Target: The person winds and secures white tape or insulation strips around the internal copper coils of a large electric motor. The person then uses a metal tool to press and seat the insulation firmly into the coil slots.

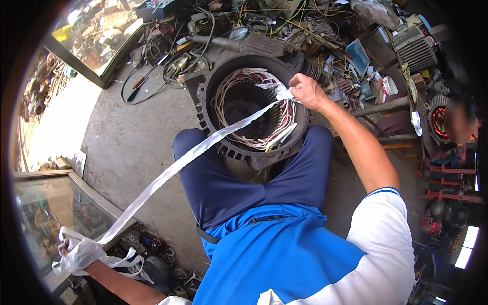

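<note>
Between my knees stands a large dark motor stator housing (207, 84), with a ring of white and reddish winding leads (223, 96) lying inside its rim. My right hand (307, 91) is closed at the right of that ring, pinching white cloth tape where it is wrapped over the leads. From there the white tape (178, 165) runs taut across my left thigh to the lower left. Out there my left hand (81, 255) grips the bunched rest of it, loose loops hanging about the wrist. The bunch hides most of the left fingers.
Motor parts, cables and scrap crowd the far side, with a finned motor (414, 48) at the far right. A screwdriver (134, 90) lies on the floor at the far left. At near left stands a glass-topped cabinet (76, 190). Another person (457, 122) is at the right edge.
</note>
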Demonstrator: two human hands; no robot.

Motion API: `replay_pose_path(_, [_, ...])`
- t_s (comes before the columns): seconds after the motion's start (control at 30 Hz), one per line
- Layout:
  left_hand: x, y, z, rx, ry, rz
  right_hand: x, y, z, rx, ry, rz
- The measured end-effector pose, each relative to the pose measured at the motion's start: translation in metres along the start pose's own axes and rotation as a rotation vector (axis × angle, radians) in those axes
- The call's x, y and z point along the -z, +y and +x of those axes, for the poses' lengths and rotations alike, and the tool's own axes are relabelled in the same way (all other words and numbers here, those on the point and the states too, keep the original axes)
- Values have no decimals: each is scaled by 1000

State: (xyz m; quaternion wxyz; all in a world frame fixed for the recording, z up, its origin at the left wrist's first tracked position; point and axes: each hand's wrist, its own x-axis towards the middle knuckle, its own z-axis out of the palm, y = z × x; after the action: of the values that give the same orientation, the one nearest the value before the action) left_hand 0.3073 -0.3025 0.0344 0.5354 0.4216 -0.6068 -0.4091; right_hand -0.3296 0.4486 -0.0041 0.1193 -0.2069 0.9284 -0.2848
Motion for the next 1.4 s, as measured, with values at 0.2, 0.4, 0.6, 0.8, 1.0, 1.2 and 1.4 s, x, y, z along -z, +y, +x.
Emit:
replay_pose_path(0.2, [-328, 53, -283, 423, -726, -220, 39, -45, -39, -46, -17, -63])
replay_pose_path(0.4, [-489, 83, -430, 794, -1343, -369, 56, -88, -80, -25, -36, 15])
replay_pose_path(0.6, [-568, 93, -483, -748, -1825, 815, 50, -78, -112, 39, -3, 120])
replay_pose_path(0.8, [-575, 85, -503, -781, -1943, 660, 63, -68, -125, -10, 53, 141])
replay_pose_path(1.0, [-566, 64, -472, -724, -1775, 259, 73, -62, -110, -2, 94, 188])
replay_pose_path(1.2, [-432, 133, -341, -542, -1385, 682, 66, -49, -70, 22, 65, 223])
replay_pose_path(1.4, [-151, 20, -133, -263, -503, 1082, 38, -24, -25, -8, -45, 146])
